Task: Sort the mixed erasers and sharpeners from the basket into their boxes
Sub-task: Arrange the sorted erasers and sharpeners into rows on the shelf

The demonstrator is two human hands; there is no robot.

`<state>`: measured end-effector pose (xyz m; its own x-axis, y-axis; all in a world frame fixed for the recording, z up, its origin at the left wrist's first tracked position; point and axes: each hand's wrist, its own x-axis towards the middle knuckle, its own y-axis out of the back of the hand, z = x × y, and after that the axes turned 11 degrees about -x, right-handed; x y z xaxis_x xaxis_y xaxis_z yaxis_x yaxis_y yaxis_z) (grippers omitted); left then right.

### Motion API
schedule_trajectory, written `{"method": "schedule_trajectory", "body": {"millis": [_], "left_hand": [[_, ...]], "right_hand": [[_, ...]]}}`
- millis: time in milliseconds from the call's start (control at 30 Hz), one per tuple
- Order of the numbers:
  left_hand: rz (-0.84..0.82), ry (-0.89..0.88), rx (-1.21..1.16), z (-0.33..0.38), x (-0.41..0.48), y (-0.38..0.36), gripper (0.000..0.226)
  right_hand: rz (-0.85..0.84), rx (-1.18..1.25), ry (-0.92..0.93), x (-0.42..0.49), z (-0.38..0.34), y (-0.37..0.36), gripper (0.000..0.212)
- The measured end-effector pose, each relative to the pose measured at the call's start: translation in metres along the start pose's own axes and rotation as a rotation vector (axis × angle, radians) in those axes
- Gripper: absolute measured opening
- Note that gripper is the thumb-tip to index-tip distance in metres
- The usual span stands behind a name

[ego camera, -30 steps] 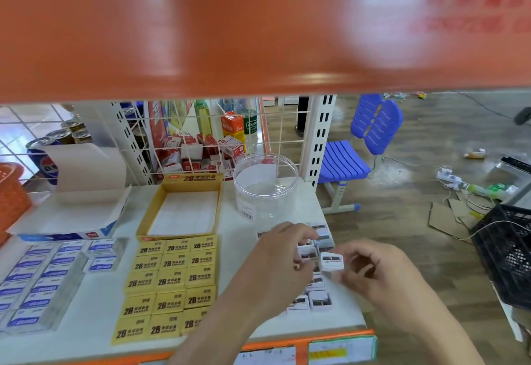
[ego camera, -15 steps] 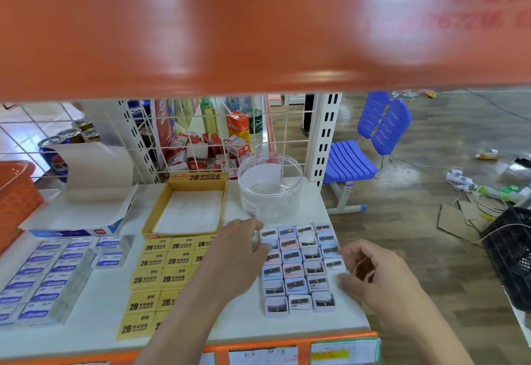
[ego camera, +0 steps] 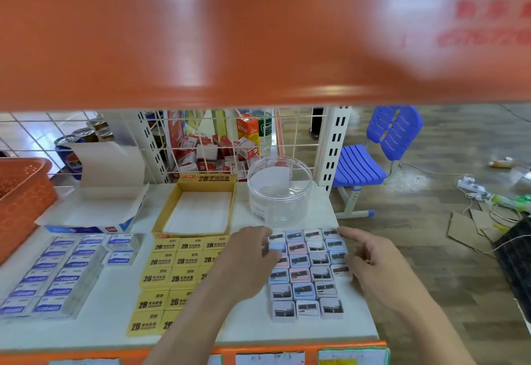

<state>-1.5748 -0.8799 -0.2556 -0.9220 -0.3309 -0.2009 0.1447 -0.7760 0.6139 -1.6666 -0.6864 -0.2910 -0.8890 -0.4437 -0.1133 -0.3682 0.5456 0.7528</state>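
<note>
Flanking a tight block of small sharpeners (ego camera: 304,275) on the right part of the white shelf (ego camera: 115,333), both hands rest at its edges. The left hand (ego camera: 244,261) lies against the block's left side, its fingers loosely bent and their tips touching the sharpeners of the left column; it lifts nothing. The right hand (ego camera: 376,270) lies against the right side, the forefinger stretched out toward the far right corner and the other fingers bent, tips touching the right column; it too holds nothing. The sharpeners, pale blue, pink and white, lie flat in close rows, touching one another. Just beyond them on the far side stands a clear round tub (ego camera: 278,192). Left of the block, partly under the left forearm, the yellow 2B erasers (ego camera: 172,275) lie in rows, and beyond them on the far side sits their open yellow box (ego camera: 207,178). Farther left the blue-and-white erasers (ego camera: 54,275) lie in rows, with two more just beside them on the right, and behind them an open white and blue box (ego camera: 86,212) with its lid raised. At the far left edge stands the orange basket (ego camera: 23,198); its inside cannot be made out. On the floor to the right stands a blue chair (ego camera: 370,160).
</note>
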Motion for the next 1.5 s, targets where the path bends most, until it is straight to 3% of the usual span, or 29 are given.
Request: {"method": "schedule_trajectory", "body": {"millis": [300, 367, 433, 600, 767, 933, 1033, 1133, 1233, 1300, 1500], "left_hand": [[0.003, -0.036, 0.005, -0.004, -0.003, 0.004, 0.012], [0.062, -0.072, 0.045, -0.005, -0.007, 0.012, 0.038], [0.165, -0.144, 0.124, -0.007, -0.014, 0.025, 0.045], [0.378, -0.156, 0.338, -0.03, -0.039, 0.074, 0.046], [0.471, -0.047, 0.401, -0.077, -0.07, 0.134, 0.048], [0.604, -0.025, 0.404, -0.14, -0.1, 0.21, 0.045], [0.645, -0.017, 0.358, -0.186, -0.115, 0.266, 0.031], [0.622, 0.143, 0.344, -0.229, -0.122, 0.319, 0.021], [0.45, 0.294, 0.373, -0.269, -0.116, 0.367, 0.009], [0.357, 0.284, 0.35, -0.291, -0.105, 0.392, 0.01], [0.069, 0.271, 0.516, -0.317, -0.061, 0.426, 0.05]], "right_hand": [[0.15, -0.114, 0.062, -0.004, -0.014, 0.003, 0.04], [0.249, -0.239, 0.155, -0.004, -0.03, 0.0, 0.038], [0.281, -0.324, 0.244, -0.005, -0.052, -0.008, 0.038], [0.23, -0.42, 0.514, -0.006, -0.128, -0.043, 0.045], [-0.018, -0.537, 0.624, 0.0, -0.21, -0.087, 0.053], [-0.063, -0.544, 0.786, 0.006, -0.294, -0.14, 0.055], [-0.039, -0.505, 0.872, 0.012, -0.355, -0.176, 0.048], [-0.046, -0.471, 0.901, 0.023, -0.412, -0.215, 0.042], [-0.091, -0.54, 0.878, 0.041, -0.454, -0.256, 0.039], [-0.195, -0.66, 0.833, 0.054, -0.475, -0.28, 0.037], [-0.386, -0.968, 0.743, 0.086, -0.515, -0.34, 0.04]]}}
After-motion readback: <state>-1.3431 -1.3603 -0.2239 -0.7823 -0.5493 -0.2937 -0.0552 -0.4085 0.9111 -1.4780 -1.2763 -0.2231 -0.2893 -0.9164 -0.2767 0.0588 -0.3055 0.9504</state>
